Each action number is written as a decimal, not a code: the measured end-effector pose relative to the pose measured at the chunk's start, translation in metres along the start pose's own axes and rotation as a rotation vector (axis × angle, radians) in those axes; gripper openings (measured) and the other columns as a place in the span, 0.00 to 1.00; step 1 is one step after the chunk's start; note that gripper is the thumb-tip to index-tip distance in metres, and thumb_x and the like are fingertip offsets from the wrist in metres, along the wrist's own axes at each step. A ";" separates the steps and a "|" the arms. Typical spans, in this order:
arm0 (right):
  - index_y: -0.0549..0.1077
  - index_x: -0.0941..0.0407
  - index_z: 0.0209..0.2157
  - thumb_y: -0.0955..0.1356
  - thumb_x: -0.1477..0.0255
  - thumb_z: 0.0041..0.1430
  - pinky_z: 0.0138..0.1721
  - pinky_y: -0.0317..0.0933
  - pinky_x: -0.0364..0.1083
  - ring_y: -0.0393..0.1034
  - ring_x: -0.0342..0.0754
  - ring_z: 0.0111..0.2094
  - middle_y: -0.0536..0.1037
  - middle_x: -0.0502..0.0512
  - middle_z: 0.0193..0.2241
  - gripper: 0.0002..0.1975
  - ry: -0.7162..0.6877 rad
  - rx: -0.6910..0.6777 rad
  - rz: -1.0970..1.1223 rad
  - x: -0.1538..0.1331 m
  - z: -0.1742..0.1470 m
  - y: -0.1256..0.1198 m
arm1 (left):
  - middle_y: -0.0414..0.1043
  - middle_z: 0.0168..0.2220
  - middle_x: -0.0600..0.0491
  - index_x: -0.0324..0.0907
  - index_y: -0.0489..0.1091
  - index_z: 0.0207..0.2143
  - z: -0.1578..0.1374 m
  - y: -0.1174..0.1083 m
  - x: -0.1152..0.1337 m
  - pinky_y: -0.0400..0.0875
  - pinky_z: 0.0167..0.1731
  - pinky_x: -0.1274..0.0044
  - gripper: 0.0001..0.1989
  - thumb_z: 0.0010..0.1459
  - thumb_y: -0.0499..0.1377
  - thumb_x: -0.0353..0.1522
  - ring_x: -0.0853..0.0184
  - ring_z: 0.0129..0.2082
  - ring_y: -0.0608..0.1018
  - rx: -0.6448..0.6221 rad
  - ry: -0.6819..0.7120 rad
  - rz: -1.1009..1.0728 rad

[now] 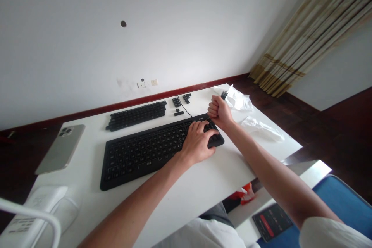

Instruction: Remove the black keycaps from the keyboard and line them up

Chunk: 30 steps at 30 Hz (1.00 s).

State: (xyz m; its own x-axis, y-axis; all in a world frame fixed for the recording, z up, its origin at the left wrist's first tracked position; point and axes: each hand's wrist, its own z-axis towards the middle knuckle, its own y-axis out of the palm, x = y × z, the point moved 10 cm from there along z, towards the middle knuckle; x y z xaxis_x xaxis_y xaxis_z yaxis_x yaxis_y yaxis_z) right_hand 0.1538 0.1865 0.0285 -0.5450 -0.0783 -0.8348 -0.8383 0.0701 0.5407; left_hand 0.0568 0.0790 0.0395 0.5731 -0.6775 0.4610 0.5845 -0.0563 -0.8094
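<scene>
A black keyboard (139, 155) lies on the white table, its key area showing bare sockets rather than flat keycaps. My left hand (198, 139) rests over its right end, fingers spread across the number pad and thumb near the front edge. Just above that right end, my right hand (218, 111) is closed in a fist around a small tool with a dark handle (224, 95). The handle's end sticks out of the top of the fist, and a thin dark tip seems to point down at the keyboard. Removed black keycaps (138, 115) lie in rows behind the keyboard.
Smaller keycap groups (176, 102) lie by the keyboard cable (184, 107). Crumpled white wrappings (240, 99) are at right. A phone (62, 149) and a white power strip (35, 217) sit at left. Below the table edge, another phone (271, 221) lies near a blue seat (343, 197).
</scene>
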 end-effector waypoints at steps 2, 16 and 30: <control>0.49 0.53 0.21 0.70 0.69 0.62 0.12 0.39 0.38 0.35 0.37 0.16 0.44 0.39 0.16 0.26 0.012 -0.004 0.002 0.001 0.001 0.000 | 0.66 0.60 0.44 0.49 0.77 0.54 0.001 0.000 -0.002 0.57 0.68 0.60 0.26 0.52 0.73 0.33 0.53 0.61 0.67 0.008 0.001 -0.025; 0.49 0.53 0.21 0.71 0.66 0.62 0.12 0.39 0.37 0.33 0.37 0.17 0.44 0.39 0.16 0.27 0.125 -0.138 -0.045 0.012 0.001 0.008 | 0.66 0.61 0.45 0.49 0.72 0.62 -0.003 0.000 0.004 0.57 0.68 0.60 0.31 0.55 0.70 0.36 0.52 0.60 0.68 -0.007 0.011 0.070; 0.58 0.55 0.19 0.71 0.60 0.65 0.16 0.39 0.40 0.45 0.36 0.16 0.55 0.42 0.15 0.27 0.077 -0.634 -0.477 0.018 -0.037 0.053 | 0.56 0.71 0.40 0.43 0.59 0.72 -0.024 0.022 0.024 0.52 0.70 0.53 0.31 0.70 0.56 0.38 0.45 0.70 0.59 -0.069 -0.018 0.377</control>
State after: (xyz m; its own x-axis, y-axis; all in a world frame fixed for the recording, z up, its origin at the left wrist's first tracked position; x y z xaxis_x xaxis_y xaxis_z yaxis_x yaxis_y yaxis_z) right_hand 0.0987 0.1522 0.0461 -0.1046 -0.0277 -0.9941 -0.8182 -0.5659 0.1019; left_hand 0.0691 0.0440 0.0241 0.7505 -0.6474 0.1325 0.2914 0.1443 -0.9457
